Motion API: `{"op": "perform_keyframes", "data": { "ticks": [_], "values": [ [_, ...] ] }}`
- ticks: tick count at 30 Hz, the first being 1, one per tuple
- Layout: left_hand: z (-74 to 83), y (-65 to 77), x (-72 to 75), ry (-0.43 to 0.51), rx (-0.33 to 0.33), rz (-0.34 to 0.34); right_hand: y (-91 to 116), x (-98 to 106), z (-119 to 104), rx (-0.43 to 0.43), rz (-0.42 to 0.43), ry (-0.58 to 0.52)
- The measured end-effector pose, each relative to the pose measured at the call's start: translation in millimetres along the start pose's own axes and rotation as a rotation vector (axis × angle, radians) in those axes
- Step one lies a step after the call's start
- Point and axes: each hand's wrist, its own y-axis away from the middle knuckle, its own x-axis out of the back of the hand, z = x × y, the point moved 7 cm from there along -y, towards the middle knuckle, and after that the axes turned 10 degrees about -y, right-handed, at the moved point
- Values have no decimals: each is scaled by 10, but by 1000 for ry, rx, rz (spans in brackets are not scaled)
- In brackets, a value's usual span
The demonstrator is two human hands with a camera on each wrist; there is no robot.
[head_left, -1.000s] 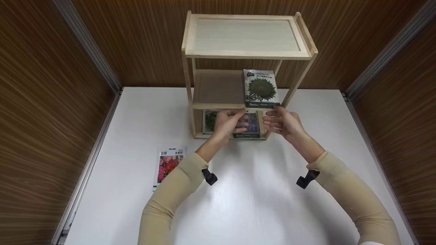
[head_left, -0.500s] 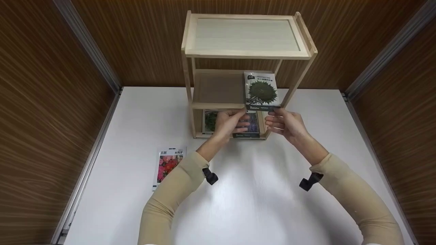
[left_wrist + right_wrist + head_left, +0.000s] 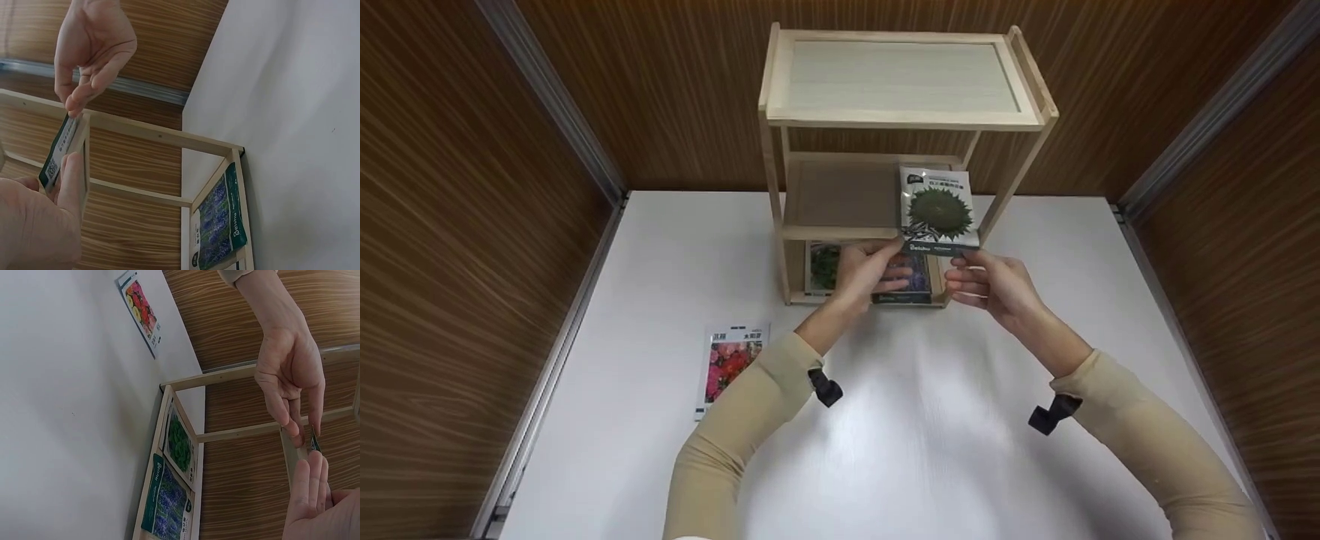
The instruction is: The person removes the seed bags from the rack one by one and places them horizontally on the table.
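The sunflower packet (image 3: 939, 210) sits at the right side of the middle shelf (image 3: 844, 195), picture up, its near edge out past the front rail; that overhang seems to be what gives both hands something to take hold of, though whether its far part rests on the board I cannot tell. The left hand (image 3: 864, 274) pinches the near left corner, the thumb and a finger closed on it while the other fingers stand away, loosely bent. The right hand (image 3: 1006, 285) pinches the opposite near corner in much the same way, its spare fingers held off below; one grip per corner probably keeps the thin packet level and stops it swinging round. On the lower shelf (image 3: 798, 276), the purple-flower packet (image 3: 169, 502) and the leafy packet (image 3: 180, 444) lie side by side, pictures showing, an arrangement that likely lets both be seen from the front. The wooden rack (image 3: 900, 120) carries these shelves and stands towards the back of the white table (image 3: 885, 420), leaving its front within easy reach. Left of the rack, well apart from it, the red-flower packet (image 3: 729, 367) lies flat, partly behind the left sleeve (image 3: 750, 405).
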Motion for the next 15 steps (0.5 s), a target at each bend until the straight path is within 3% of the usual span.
{"op": "perform_keyframes", "data": {
  "ticks": [15],
  "values": [
    [49, 2, -14, 50, 19, -40, 70, 53, 35, 4, -44, -1]
  ]
}}
